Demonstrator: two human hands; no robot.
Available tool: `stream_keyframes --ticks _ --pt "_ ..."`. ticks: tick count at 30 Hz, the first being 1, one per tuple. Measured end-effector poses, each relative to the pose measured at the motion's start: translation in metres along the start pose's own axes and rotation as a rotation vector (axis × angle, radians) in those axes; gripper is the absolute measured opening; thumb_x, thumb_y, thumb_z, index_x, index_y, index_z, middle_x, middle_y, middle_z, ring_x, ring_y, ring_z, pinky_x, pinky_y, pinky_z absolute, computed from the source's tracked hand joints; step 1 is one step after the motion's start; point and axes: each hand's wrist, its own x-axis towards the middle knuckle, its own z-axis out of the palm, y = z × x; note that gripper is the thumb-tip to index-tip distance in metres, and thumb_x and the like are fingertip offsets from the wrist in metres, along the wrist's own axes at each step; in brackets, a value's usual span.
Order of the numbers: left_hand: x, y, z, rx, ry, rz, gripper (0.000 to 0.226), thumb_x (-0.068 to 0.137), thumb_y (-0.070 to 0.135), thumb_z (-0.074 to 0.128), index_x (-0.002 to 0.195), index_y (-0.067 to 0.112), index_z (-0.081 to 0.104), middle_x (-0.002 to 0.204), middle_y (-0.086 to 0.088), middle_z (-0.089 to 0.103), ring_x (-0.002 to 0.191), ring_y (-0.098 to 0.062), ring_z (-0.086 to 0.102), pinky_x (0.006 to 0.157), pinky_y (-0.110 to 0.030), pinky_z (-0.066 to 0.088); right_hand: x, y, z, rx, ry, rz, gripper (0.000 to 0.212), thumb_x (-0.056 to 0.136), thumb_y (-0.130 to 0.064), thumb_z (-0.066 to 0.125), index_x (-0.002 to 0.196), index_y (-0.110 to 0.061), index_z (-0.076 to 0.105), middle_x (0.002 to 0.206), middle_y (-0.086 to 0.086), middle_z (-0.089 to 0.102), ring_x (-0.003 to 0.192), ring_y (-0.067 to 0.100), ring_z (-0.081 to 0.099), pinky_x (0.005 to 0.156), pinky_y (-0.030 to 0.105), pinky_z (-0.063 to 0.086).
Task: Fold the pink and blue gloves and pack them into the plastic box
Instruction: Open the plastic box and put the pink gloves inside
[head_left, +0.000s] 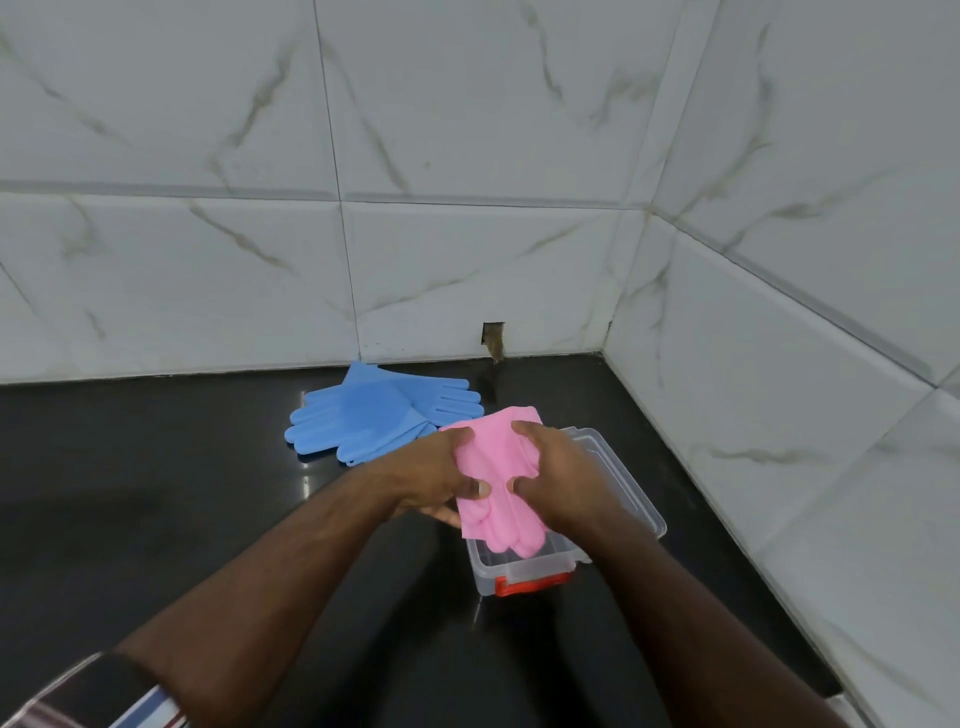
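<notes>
**Pink gloves held in both hands above the box**

Pink gloves (493, 470) are bunched up between the person's two hands, held over the far-left part of the clear plastic box (628, 499). The left hand (434, 475) grips the left side of the bundle: its fingers curl over the upper edge and its thumb presses into the pink material lower down. The right hand (558, 467) does the same on the other side, fingers hooked over the top, thumb pinching in close to the left thumb, so the two thumbs sit just beside each other. Both hands are clamped on the gloves, neither one loose. The cuff end rises behind the hands as a flat folded edge, and the glove fingers hang down at the near end, their tips drooping inside the box's rim.

The box stands open on the black countertop (156, 493), near the corner where the two marble-patterned tiled walls (467, 156) meet. It has a red latch (530, 586) on its near short side. I cannot tell whether the gloves touch the box floor.

Blue gloves (374, 413) lie flat on the counter behind and to the left of the hands, one overlapping the other, fingers spread out to both sides, close to the back wall. A striped sleeve (104, 701) shows at the lower left.
</notes>
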Motion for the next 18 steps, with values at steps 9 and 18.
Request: stream_keyframes --ticks 9,18 --pt "0.009 0.010 0.022 0.654 0.137 0.078 0.072 0.093 0.027 0.070 0.152 0.015 0.032 0.147 -0.009 0.051 0.126 -0.022 0.054 0.100 -0.031 0.045 0.001 0.009 0.015 -0.160 -0.026 -0.018 0.058 0.097 -0.023 0.056 0.149 -0.019 0.031 0.147 0.006 0.045 0.130 0.024 0.048 0.106 0.036 0.040" --pt "0.033 -0.002 0.034 0.977 0.120 -0.005 0.068 0.088 0.044 0.070 0.145 0.024 0.038 0.135 -0.007 0.059 0.119 -0.025 0.056 0.098 -0.041 0.051 0.007 0.014 0.026 -0.276 -0.083 -0.002 0.051 0.097 -0.021 0.052 0.145 -0.017 0.035 0.140 0.009 0.048 0.121 0.027 0.055 0.101 0.040 0.046"
